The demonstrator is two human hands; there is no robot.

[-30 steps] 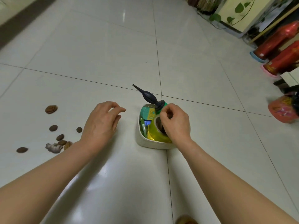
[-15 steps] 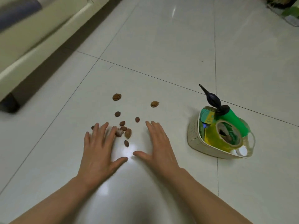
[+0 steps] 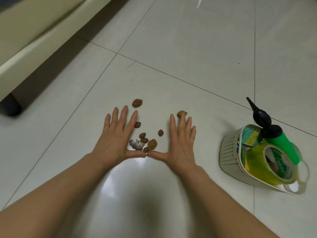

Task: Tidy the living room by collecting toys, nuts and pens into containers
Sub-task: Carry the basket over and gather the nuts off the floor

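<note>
Several brown nuts (image 3: 145, 137) lie scattered on the white tiled floor, with a small grey-white toy animal (image 3: 136, 144) among them. My left hand (image 3: 116, 136) and my right hand (image 3: 181, 141) lie flat and open on either side of the pile, thumb tips nearly touching below it. One larger nut (image 3: 137, 103) sits just beyond my left fingertips. Another nut (image 3: 181, 114) is at my right fingertips. A cream perforated basket (image 3: 229, 152) stands to the right, holding a yellow tape roll (image 3: 267, 164), a green tube and a black bulb blower (image 3: 261, 116).
A cream sofa base (image 3: 30, 42) with a dark foot (image 3: 10, 107) runs along the upper left. Open floor tiles stretch beyond the nuts and between my arms.
My hands have slid forward and now frame the nut pile, thumbs coming together. One second ago my right hand was at the basket. The view has shifted left, towards the nuts.
</note>
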